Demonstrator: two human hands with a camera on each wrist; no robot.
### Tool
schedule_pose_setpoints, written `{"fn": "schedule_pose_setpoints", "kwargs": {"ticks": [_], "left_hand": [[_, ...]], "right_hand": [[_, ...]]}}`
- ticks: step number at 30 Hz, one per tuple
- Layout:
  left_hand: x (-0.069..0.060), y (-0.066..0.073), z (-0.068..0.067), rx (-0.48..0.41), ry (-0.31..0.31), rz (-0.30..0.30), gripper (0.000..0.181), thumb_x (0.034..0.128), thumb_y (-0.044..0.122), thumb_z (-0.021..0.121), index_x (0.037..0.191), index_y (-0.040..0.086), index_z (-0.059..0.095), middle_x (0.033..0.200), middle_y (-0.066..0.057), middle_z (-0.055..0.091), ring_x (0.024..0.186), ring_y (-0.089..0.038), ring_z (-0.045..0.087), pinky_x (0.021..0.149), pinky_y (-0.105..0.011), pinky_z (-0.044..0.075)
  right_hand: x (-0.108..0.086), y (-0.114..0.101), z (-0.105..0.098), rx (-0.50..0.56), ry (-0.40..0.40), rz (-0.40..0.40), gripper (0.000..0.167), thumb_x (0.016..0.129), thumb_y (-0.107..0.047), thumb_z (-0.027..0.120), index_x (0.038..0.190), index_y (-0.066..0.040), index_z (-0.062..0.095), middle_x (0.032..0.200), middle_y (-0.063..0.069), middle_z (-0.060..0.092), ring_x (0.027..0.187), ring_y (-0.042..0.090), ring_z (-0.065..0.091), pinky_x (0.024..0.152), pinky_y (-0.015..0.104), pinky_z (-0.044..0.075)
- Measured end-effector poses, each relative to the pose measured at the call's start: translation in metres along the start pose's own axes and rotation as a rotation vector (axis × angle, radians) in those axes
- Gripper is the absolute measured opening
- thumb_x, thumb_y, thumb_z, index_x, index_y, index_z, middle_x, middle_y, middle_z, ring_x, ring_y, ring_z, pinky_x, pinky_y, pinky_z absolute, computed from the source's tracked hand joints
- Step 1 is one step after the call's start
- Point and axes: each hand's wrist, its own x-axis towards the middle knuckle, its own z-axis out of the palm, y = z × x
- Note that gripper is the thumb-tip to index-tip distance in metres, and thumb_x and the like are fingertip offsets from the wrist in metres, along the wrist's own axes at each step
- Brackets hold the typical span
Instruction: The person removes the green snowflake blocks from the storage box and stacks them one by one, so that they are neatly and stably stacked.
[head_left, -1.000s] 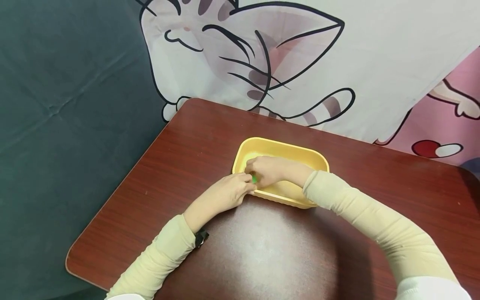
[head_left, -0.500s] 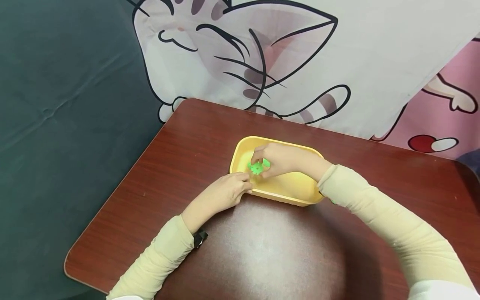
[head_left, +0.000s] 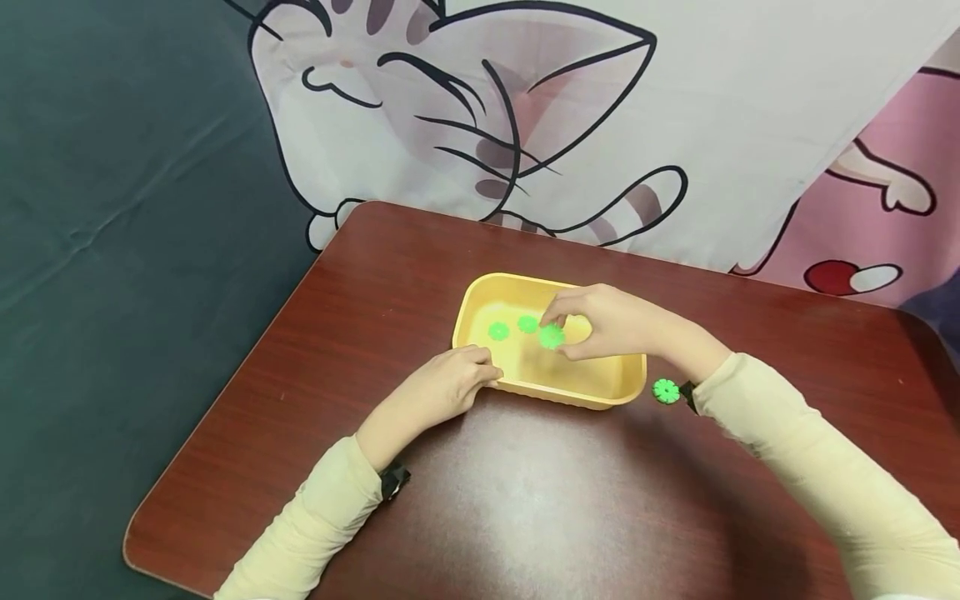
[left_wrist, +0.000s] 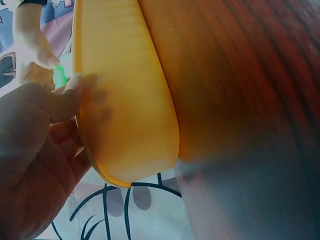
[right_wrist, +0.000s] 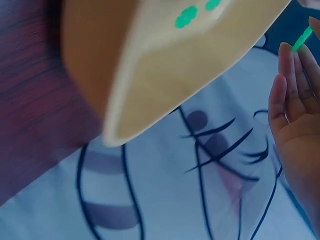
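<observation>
A shallow yellow plastic bin [head_left: 570,393] stands on the table. My left hand [head_left: 442,387] grips its near left rim; in the left wrist view the thumb [left_wrist: 67,100] lies against the outer wall and the fingers curl over the edge. Above the bin's right half, my right hand [head_left: 611,323] pinches a green flower-shaped plastic disc [head_left: 552,337] between thumb and fingertips; the right wrist view shows this disc [right_wrist: 302,39] edge-on. On the bin floor lie two similar discs, a left one [head_left: 498,331] and a right one [head_left: 527,324], apart from each other.
One more green disc [head_left: 665,391] lies on the brown wooden table [head_left: 300,375], just right of the bin, close to my right wrist. A white cloth with a cat drawing [head_left: 585,100] hangs behind the table, and a dark green cloth [head_left: 112,208] hangs at left.
My right hand has moved right and away from my left hand, with a disc in its fingers. Two discs in the bin and one on the table now show. My left hand stays on the rim.
</observation>
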Motion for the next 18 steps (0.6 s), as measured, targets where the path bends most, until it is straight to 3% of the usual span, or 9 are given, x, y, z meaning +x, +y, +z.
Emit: {"fn": "schedule_pose_setpoints", "kwargs": {"ticks": [6,12,18], "left_hand": [[-0.001,-0.001,0.000,-0.011,-0.001,0.011,0.005,0.0878,0.012,0.064,0.087,0.011,0.069,0.074,0.000,0.054,0.070,-0.015,0.053,0.065,-0.024,0.048],[-0.002,-0.002,-0.002,-0.017,0.004,0.026,0.004,0.0877,0.010,0.064,0.087,0.011,0.068,0.075,-0.001,0.053,0.070,-0.015,0.053,0.065,-0.022,0.047],[-0.002,-0.003,0.000,-0.040,0.013,0.051,0.005,0.0869,0.007,0.064,0.088,0.009,0.069,0.075,-0.002,0.053,0.069,-0.015,0.053,0.065,-0.022,0.046]], "right_hand": [[-0.030,0.011,-0.006,0.029,0.076,0.099,0.025,0.074,-0.019,0.074,0.098,-0.021,0.067,0.092,-0.014,0.061,0.084,0.005,0.058,0.074,0.028,0.049],[-0.063,0.025,-0.008,-0.006,0.183,0.137,0.027,0.070,-0.016,0.076,0.095,-0.022,0.067,0.090,-0.016,0.061,0.076,0.003,0.056,0.060,0.019,0.045],[-0.100,0.033,-0.004,-0.054,0.239,0.197,0.034,0.069,-0.016,0.081,0.099,-0.023,0.066,0.091,-0.018,0.062,0.080,0.002,0.059,0.072,0.011,0.043]]}}
